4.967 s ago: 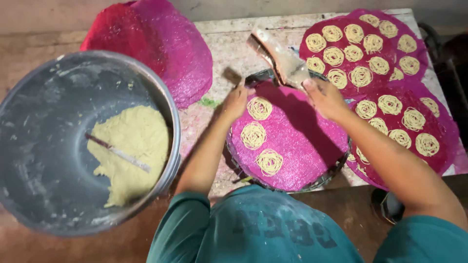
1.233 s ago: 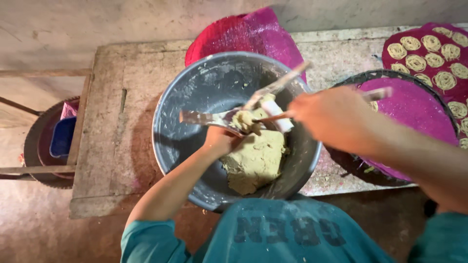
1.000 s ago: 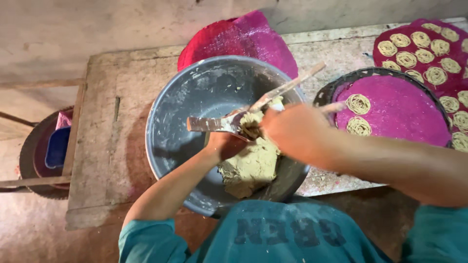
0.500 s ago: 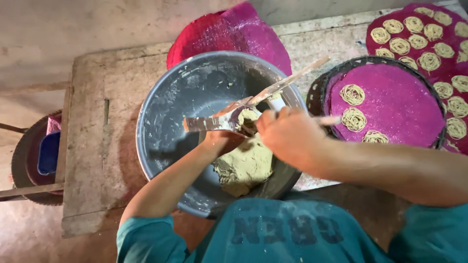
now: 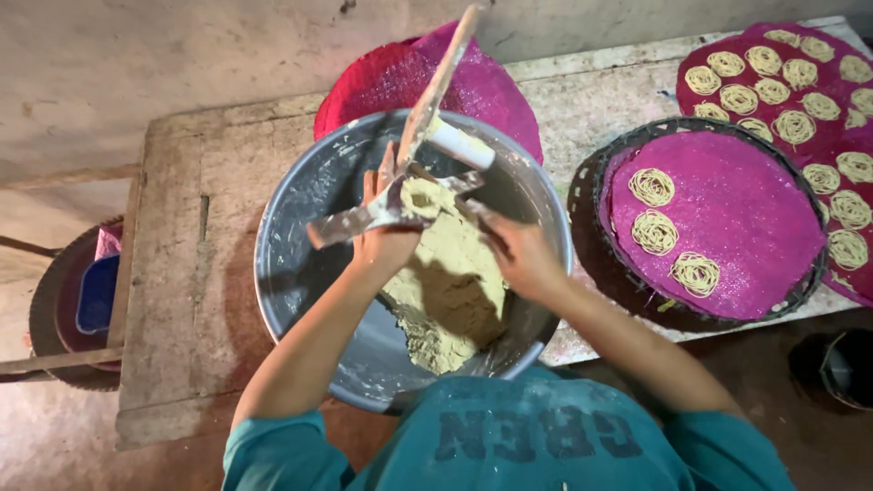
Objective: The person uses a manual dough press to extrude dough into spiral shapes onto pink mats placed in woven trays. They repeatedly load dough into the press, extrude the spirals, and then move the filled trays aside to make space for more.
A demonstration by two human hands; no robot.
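metal basin (image 5: 300, 227): yellow dough (image 5: 450, 282) | left hand (image 5: 386, 241) grips press (image 5: 400, 195) | right hand (image 5: 523, 259) pinches dough

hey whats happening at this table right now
A person in a teal shirt works over a big metal bowl of yellowish dough. The left hand grips a hinged metal-and-wood press, and the right hand is at the dough beside it, seemingly loading the press. To the right, a basket tray lined with a pink mat holds three coiled noodle nests; more fill the mats behind.
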